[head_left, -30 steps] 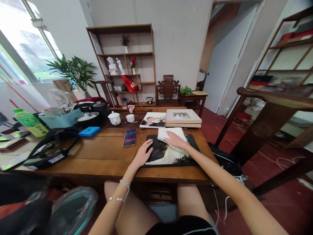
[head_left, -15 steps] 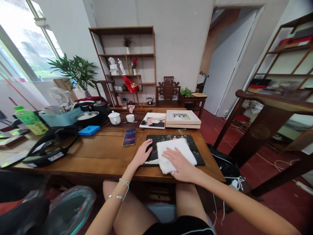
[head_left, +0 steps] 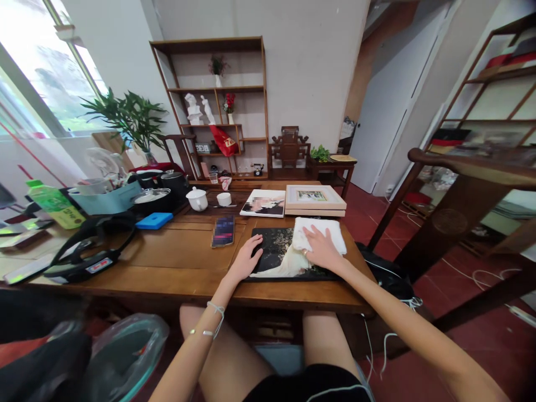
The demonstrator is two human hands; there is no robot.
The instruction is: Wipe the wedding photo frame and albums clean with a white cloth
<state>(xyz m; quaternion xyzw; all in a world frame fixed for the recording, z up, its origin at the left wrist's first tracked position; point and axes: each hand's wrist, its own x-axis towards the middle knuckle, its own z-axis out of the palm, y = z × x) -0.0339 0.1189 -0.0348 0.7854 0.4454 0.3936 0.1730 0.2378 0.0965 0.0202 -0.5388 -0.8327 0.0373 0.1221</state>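
Note:
A dark photo panel [head_left: 270,254], printed with a pale flowing gown, lies flat near the table's front edge. My left hand [head_left: 248,258] rests on its left edge, fingers stretched out and holding nothing. On the panel's upper right part is a folded white cloth [head_left: 337,237]. My right hand [head_left: 321,248] presses down on this cloth from above, its fingers spread and flat. Cloth and hand cover the right part of the printed picture.
Behind the panel are a photo print [head_left: 262,203] and stacked pale frames [head_left: 315,201]. A phone [head_left: 223,231] lies left of the panel, beyond it a blue box [head_left: 154,220], a lidded white cup [head_left: 196,199] and a black headset-like device [head_left: 87,251]. A wooden chair [head_left: 448,218] stands at right.
My right hand has slid the white cloth up and to the right across the panel, uncovering the pale gown. My left hand has stayed at the left edge.

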